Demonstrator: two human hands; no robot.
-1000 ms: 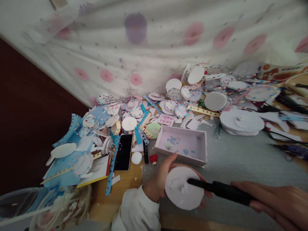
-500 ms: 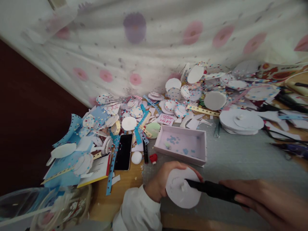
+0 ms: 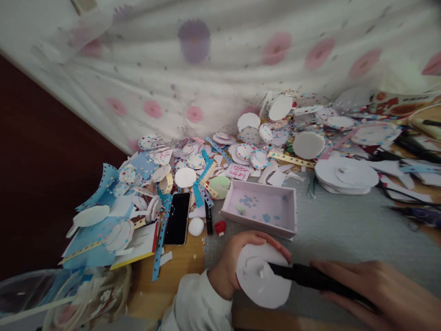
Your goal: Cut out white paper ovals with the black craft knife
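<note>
My left hand (image 3: pixel 230 257) is wrapped around the edge of a round white paper disc (image 3: pixel 263 294), tilted up towards me. A smaller white round piece with a little raised knob (image 3: pixel 266 270) sits on the disc's face. From the right, my right hand (image 3: pixel 372 285) grips a long black hand tool (image 3: pixel 310 277); its exact kind cannot be made out. The tool's narrow tip points at the knob and meets or nearly meets it. Just beyond the hands is a shallow pale box (image 3: pixel 260 225) with small blue cut-outs inside.
A black phone (image 3: pixel 177 218), a black marker (image 3: pixel 208 218) and a small red object (image 3: pixel 220 227) lie left of the box. Stacked white discs (image 3: pixel 346 174) stand right. Piled paper discs and punched strips line the floral curtain (image 3: pixel 220 78). A clear container (image 3: pixel 86 299) is lower left.
The disc has tipped and shifted slightly down and right in my left hand. My right hand has moved a little lower, and the black tool's tip has slid slightly right and down.
</note>
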